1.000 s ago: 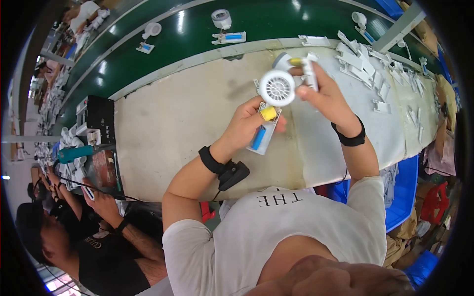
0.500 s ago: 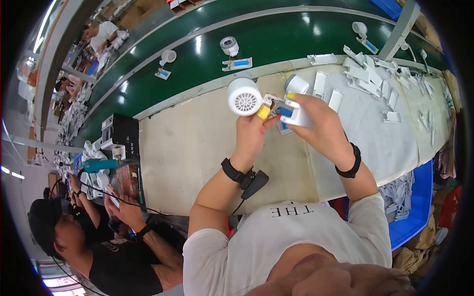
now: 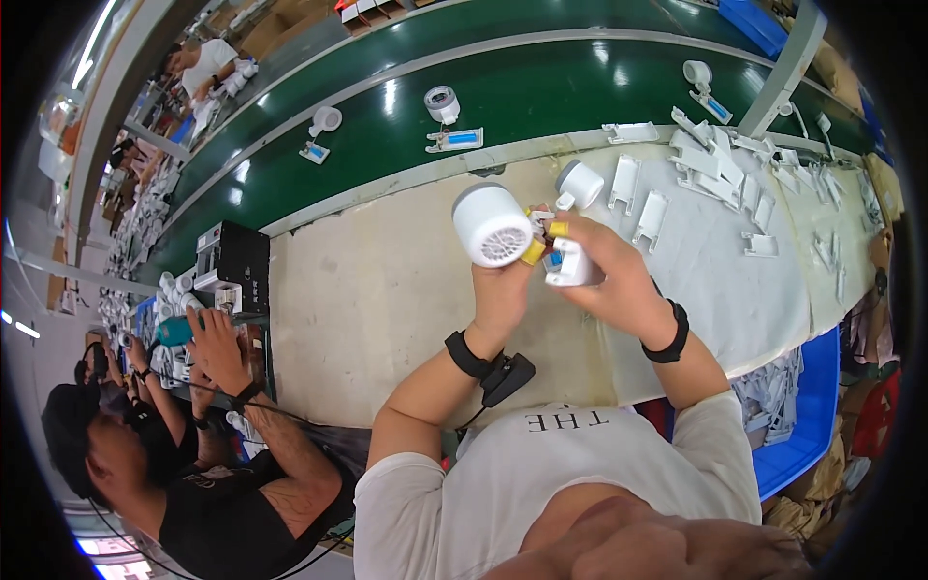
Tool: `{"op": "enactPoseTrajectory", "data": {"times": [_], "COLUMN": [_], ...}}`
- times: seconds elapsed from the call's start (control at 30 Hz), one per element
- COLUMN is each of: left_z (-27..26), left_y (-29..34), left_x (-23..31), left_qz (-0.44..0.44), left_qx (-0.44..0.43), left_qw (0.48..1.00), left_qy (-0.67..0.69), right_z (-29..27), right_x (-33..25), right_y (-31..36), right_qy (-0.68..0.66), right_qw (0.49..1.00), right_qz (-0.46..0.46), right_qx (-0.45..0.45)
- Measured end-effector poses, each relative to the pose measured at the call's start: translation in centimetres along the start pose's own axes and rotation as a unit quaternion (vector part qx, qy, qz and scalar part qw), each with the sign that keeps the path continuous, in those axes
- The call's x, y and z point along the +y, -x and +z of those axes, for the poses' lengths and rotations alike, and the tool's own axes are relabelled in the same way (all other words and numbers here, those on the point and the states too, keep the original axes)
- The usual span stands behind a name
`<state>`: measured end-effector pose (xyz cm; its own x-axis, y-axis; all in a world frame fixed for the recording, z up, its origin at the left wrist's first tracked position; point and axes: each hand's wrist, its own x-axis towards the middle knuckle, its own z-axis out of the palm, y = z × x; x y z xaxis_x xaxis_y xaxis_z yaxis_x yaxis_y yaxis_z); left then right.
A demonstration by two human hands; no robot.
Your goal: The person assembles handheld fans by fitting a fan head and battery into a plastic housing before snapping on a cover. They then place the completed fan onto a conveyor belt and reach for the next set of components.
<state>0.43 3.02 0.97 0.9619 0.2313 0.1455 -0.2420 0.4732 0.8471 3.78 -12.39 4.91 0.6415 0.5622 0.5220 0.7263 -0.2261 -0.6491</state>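
My left hand (image 3: 501, 295) is closed below a white round device head (image 3: 486, 217) with a slotted grille, tilted toward me. My right hand (image 3: 623, 285) grips the white plastic handle casing (image 3: 572, 265) joined or held close beside it; which of the two, I cannot tell. A bit of blue cylinder (image 3: 553, 259) shows by the casing. Yellow covers (image 3: 558, 229) wrap some fingertips. Just beyond my right hand, another white round head (image 3: 580, 182) with a grey rim lies on the table.
White casing shells (image 3: 710, 159) lie heaped at the right of the table (image 3: 358, 309). Part-built devices (image 3: 454, 138) sit on the green conveyor (image 3: 541, 82) beyond. A black box (image 3: 242, 271) stands left, near a co-worker's hand (image 3: 220, 350). A blue bin (image 3: 822, 416) of parts is at right.
Both my hands have come slightly nearer to me, and the grille has tipped downward. Devices on the conveyor have shifted a little left. The co-worker's hand has lifted toward the teal tool.
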Motion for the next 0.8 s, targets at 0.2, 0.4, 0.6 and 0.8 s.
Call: {"op": "enactPoseTrajectory", "data": {"times": [0.2, 0.4, 0.6, 0.8], "left_z": [-0.3, 0.2, 0.1, -0.6], "left_y": [-0.3, 0.1, 0.4, 0.5], "left_x": [0.6, 1.0, 0.7, 0.2], "left_qz": [0.123, -0.004, 0.013, 0.08], "left_qx": [-0.052, -0.06, -0.056, -0.043], "left_qw": [0.977, 0.995, 0.997, 0.992], "left_qy": [-0.163, 0.074, 0.055, -0.092], "right_z": [0.0, -0.1, -0.2, -1.0], "right_x": [-0.2, -0.5, -0.3, -0.5], "right_y": [-0.2, 0.0, 0.2, 0.0], "right_qy": [-0.043, -0.041, 0.016, 0.036], "right_qw": [0.999, 0.998, 0.998, 0.998], "right_qz": [0.01, -0.02, -0.061, -0.058], "right_qx": [0.012, 0.043, 0.018, -0.004]}}
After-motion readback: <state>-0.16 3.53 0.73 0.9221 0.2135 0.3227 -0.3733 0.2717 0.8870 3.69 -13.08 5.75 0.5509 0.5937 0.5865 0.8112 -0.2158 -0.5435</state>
